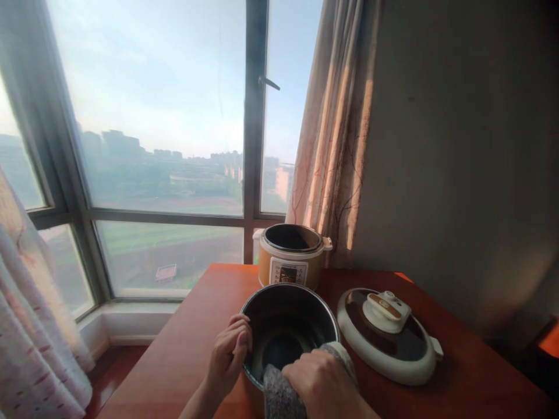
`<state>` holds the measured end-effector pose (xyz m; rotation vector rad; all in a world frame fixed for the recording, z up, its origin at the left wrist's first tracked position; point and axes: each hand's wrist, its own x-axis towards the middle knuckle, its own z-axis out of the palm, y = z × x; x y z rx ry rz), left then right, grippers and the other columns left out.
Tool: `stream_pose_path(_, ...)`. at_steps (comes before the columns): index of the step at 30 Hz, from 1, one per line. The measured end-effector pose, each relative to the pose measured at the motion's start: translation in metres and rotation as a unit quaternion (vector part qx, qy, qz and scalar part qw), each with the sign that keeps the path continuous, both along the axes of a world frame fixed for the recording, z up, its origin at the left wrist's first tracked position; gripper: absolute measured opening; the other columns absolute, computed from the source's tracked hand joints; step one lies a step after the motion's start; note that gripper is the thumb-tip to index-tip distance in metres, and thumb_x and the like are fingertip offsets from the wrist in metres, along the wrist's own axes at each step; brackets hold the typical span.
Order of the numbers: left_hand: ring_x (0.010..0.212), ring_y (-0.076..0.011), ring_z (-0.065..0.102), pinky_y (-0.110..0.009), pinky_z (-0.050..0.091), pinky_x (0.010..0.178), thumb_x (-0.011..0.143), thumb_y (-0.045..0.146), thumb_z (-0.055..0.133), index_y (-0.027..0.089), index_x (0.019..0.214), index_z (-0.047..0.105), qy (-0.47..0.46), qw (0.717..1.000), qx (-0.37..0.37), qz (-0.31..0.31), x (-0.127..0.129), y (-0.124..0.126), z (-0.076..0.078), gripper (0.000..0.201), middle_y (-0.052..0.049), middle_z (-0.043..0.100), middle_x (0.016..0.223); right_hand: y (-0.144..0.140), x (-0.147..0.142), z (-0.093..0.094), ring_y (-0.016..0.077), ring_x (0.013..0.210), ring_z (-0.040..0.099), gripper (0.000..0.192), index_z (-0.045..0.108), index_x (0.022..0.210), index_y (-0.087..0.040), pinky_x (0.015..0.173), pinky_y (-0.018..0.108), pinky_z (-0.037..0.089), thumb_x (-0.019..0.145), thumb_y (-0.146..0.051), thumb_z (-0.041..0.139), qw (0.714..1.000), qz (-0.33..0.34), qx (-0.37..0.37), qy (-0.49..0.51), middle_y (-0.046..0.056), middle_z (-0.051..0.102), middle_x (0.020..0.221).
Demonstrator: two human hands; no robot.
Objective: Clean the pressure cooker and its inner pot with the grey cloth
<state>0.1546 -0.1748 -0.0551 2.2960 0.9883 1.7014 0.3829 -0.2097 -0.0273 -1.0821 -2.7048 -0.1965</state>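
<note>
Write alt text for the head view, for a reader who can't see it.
A person's left hand holds a dark-lined inner pot by its rim, and the right hand holds a gray cloth at its near edge. Behind stands an electric pressure cooker base; a cooker lid lies to the right, on a reddish-brown table by a window.

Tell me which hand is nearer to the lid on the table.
Right. The right hand, holding the cloth, is just left of the lid; the left hand grips the pot by its left rim, across the opening from the lid.
</note>
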Motion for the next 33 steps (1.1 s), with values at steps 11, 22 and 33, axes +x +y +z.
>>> stream_pose_path(11,0.075,-0.0219,0.064,-0.043,0.047,0.098,0.101,0.05,0.036,0.022,0.064,0.057,-0.014,0.993,-0.11,-0.046,-0.016,0.021,0.009,0.051,-0.005,0.065,0.069,0.0,0.006,0.0,0.0181,0.072,0.064,0.015,0.062,0.08,-0.023,0.062,0.032,0.029,0.081,-0.032,0.073,1.0,-0.01,0.002,0.026,-0.003,0.073,0.08)
stream_pose_path(22,0.137,-0.031,0.049,-0.053,0.043,0.112,0.099,0.037,0.043,0.029,0.12,0.072,-0.054,0.99,-0.093,0.086,-0.009,-0.017,-0.029,0.036,-0.008,0.061,0.14,0.003,-0.001,-0.014,0.0183,0.069,0.063,0.017,0.058,0.074,-0.023,0.06,0.033,0.026,0.082,-0.03,0.07,0.998,-0.045,0.022,0.032,-0.001,0.071,0.075)
stream_pose_path(33,0.139,-0.0333,0.047,-0.045,0.056,0.098,0.08,0.015,0.057,0.029,0.108,0.071,0.135,0.976,0.046,0.165,0.015,-0.054,-0.046,0.034,-0.007,0.066,0.133,-0.001,-0.004,-0.015,0.0212,0.072,0.063,0.019,0.06,0.08,-0.023,0.062,0.033,0.028,0.079,-0.038,0.072,0.997,-0.057,0.007,0.046,0.002,0.072,0.079)
